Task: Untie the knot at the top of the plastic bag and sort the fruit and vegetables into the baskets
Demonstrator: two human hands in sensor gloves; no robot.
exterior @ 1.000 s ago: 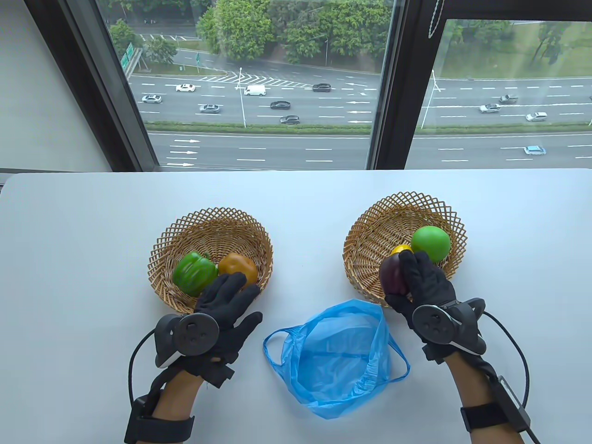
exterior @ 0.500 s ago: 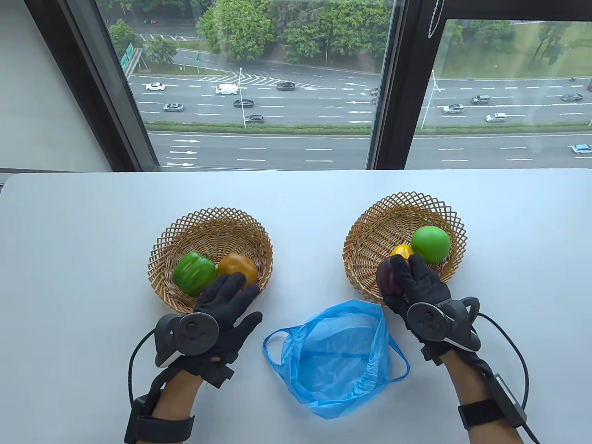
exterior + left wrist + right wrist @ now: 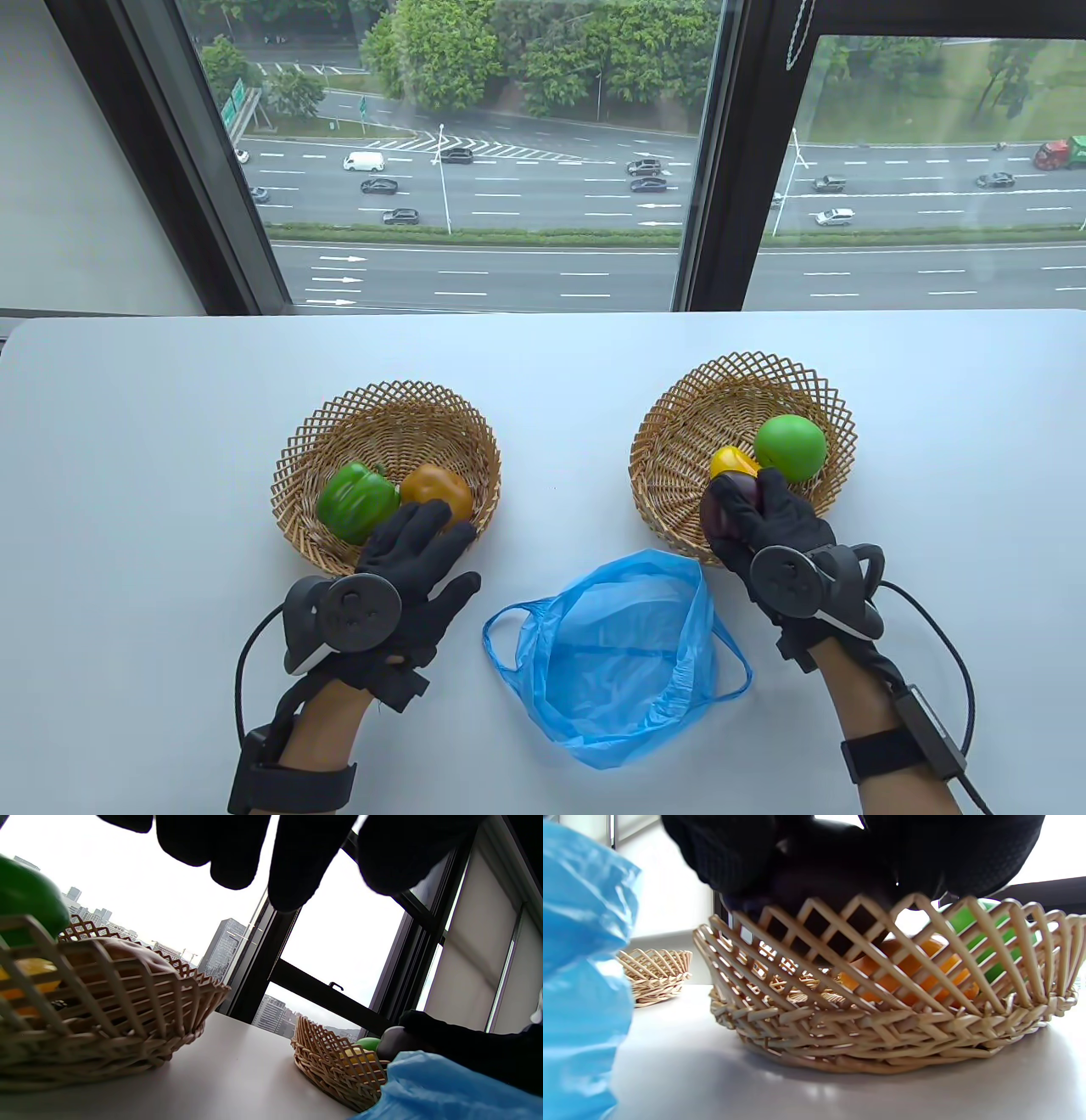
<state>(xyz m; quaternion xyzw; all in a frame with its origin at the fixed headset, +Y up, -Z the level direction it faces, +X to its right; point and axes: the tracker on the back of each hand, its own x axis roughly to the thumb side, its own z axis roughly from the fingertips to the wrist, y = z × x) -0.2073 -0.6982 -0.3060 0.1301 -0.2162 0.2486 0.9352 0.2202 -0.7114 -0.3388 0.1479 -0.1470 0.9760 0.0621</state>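
Note:
The blue plastic bag lies untied and flat at the front centre of the table, mouth wide. My right hand grips a dark purple fruit over the near rim of the right basket, which holds a green round fruit and a yellow fruit. My left hand hovers with straight fingers at the near edge of the left basket, just in front of a green pepper and an orange pepper. It holds nothing.
The white table runs back to a window along its far edge. Cables trail from both wrists near the front edge. The two baskets stand apart with bare table between them.
My right hand with the purple fruit has shifted slightly right and lowered toward the right basket's near rim. The left hand has stayed in place.

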